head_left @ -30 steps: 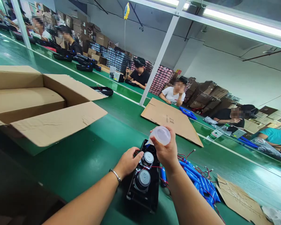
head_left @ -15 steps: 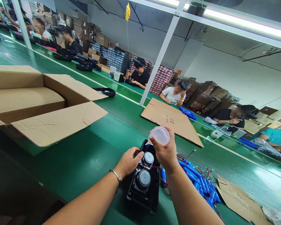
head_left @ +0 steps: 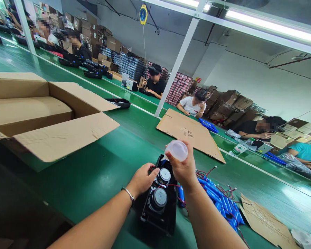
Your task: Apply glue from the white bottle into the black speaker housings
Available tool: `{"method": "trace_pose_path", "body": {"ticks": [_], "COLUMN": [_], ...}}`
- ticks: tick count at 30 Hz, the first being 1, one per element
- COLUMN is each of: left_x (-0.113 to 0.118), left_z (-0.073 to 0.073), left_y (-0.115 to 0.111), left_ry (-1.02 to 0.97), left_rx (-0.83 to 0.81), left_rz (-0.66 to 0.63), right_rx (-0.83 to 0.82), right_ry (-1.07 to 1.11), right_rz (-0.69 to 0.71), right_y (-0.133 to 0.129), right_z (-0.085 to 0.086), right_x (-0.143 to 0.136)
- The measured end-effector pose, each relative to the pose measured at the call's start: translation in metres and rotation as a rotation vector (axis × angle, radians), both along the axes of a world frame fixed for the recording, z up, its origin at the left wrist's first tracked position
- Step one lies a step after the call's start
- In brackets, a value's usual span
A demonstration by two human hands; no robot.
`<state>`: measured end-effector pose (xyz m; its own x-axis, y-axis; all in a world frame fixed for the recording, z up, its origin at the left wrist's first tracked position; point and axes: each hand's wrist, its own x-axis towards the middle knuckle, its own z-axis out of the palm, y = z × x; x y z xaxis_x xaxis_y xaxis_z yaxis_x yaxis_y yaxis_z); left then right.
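A black speaker housing [head_left: 162, 223] lies on the green work surface in front of me, its inside facing up. Two round speaker drivers with silvery backs, the far one [head_left: 165, 175] and the near one [head_left: 159, 197], sit in it, with a thin red wire across. My left hand [head_left: 143, 180] grips the housing's left wall, fingers curled over the edge. Above the housing's far end, my right hand [head_left: 186, 169] is closed around a translucent white squeeze bottle [head_left: 178, 150], its round base towards me. The bottle's tip is hidden.
Blue wired battery packs [head_left: 223, 202] are heaped right of the housing. Beside them lies a torn cardboard piece [head_left: 269, 221]. An open carton [head_left: 67, 138] stands left; a flat cardboard sheet [head_left: 190, 133] lies ahead. Several people sit across the line. A yellow tool balancer [head_left: 143, 14] hangs overhead.
My hands, the bottle and the speaker housing look practically unmoved. Beyond the carton, another black housing has shifted slightly right. The hanging yellow balancer has turned and dropped a little.
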<state>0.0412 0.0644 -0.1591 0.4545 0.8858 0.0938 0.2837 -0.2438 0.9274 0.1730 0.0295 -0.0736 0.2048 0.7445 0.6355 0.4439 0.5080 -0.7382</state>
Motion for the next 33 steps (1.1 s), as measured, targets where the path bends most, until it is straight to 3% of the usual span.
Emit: {"method": "trace_pose_path", "body": {"ticks": [33], "left_x": [0.000], "left_z": [0.001], "left_y": [0.001], "left_ry": [0.050], "left_rx": [-0.018], "left_rz": [0.002], "right_rx": [0.026], "right_ry": [0.042], "right_rz": [0.025], "right_y": [-0.015], "right_z": [0.005], "right_x": [-0.008]}}
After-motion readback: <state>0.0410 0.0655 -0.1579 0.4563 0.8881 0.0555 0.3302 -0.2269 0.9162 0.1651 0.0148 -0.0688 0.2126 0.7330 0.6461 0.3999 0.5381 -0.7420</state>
